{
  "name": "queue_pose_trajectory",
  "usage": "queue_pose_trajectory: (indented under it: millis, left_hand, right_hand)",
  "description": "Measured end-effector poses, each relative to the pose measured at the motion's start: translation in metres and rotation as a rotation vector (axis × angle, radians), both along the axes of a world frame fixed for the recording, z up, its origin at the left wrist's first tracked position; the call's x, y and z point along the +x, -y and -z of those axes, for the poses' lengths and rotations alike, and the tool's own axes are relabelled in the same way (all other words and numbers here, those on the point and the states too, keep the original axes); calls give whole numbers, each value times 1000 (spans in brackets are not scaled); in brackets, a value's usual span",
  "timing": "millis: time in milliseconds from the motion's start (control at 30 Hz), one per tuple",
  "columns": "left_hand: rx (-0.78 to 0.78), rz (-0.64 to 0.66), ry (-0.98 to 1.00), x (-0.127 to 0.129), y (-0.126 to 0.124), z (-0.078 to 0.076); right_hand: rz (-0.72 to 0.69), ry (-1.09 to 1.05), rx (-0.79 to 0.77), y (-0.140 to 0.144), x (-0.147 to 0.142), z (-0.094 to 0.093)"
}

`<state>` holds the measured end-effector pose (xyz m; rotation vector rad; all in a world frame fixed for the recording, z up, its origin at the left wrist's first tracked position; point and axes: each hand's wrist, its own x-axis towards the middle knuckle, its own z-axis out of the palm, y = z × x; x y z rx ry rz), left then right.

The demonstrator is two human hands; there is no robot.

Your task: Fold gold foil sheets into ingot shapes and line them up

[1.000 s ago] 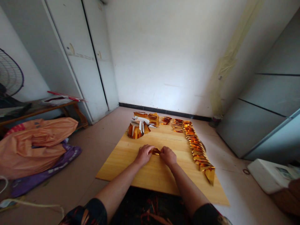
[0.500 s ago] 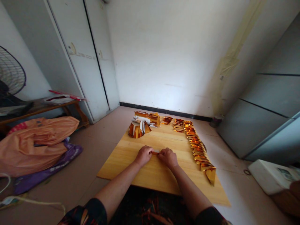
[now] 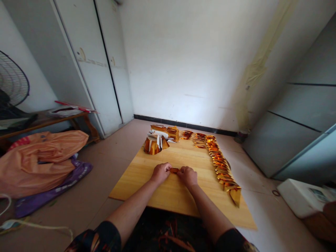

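Between my two hands is a small folded strip of gold foil paper (image 3: 174, 170), just above the wooden board (image 3: 147, 190). My left hand (image 3: 161, 172) pinches its left end with closed fingers. At the right end, my right hand (image 3: 188, 175) is closed on the same paper. Fingertips cover both ends of it. A long overlapping row of folded gold foil pieces (image 3: 219, 164) runs down the board's right side. Loose gold foil sheets (image 3: 152, 146) stand curled at the far left of the board.
More foil and white paper (image 3: 160, 134) lie at the back, beside two small foil stacks (image 3: 200, 140). Orange cloth (image 3: 39, 161) and a purple bag (image 3: 57, 189) are on the floor at left. A white box (image 3: 304, 197) is at right; a wall (image 3: 189, 70) rises behind.
The strip between my hands showed a pale, whitish face and now shows orange-gold along its length. My hands have barely shifted.
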<state>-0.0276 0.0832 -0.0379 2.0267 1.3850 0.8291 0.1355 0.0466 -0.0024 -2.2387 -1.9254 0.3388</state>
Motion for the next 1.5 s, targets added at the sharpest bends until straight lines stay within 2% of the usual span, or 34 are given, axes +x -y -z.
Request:
queue_pose_trajectory:
  millis: [200,333,433,700,1100,1300,1400,1500]
  left_hand:
    - [-30,-25,-34,2,3,-10]
    - [-36,-53,-76,5,1,-10]
    - [-39,-67,-112,8,0,-9]
    - [66,-63,-209,9,1,-10]
    - [108,5,-315,7,6,-15]
    - [116,-19,-389,2,7,-18]
    - [104,-52,-399,3,10,-19]
    - [117,-23,-403,9,13,-20]
  right_hand:
    - [5,-62,62,1,1,2]
    - [48,-94,73,2,1,0]
    - [21,-89,77,2,2,-1]
    - [-37,-65,29,1,8,-3]
    - [-65,-3,51,2,7,2]
    - [-75,-42,40,3,9,0]
    - [-127,-46,66,2,13,2]
    - [-203,-7,100,-2,19,5]
